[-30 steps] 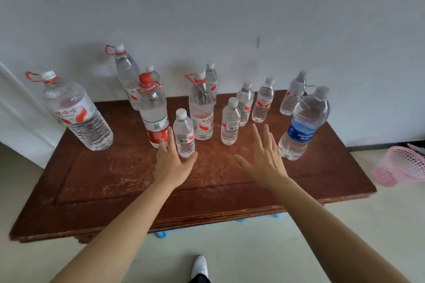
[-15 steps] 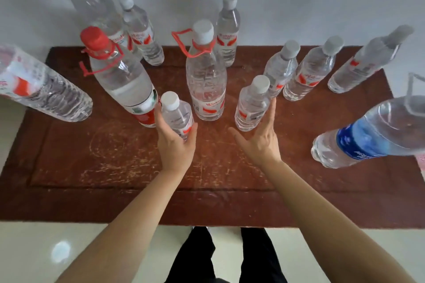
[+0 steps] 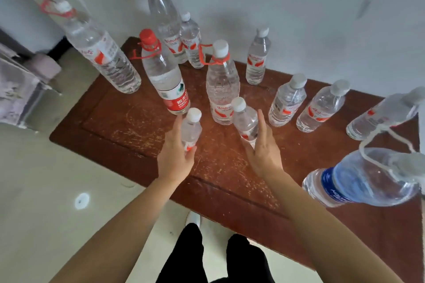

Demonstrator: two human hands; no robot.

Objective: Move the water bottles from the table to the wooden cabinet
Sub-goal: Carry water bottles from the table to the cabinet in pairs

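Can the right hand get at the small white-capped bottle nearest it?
Probably yes: the right hand is open beside that small bottle, nothing between them. The large bottle stands behind it; the left hand grips another small bottle, off to the side.

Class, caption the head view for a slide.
Left hand grips one small clear white-capped bottle, right hand touches another, on brown wooden table.
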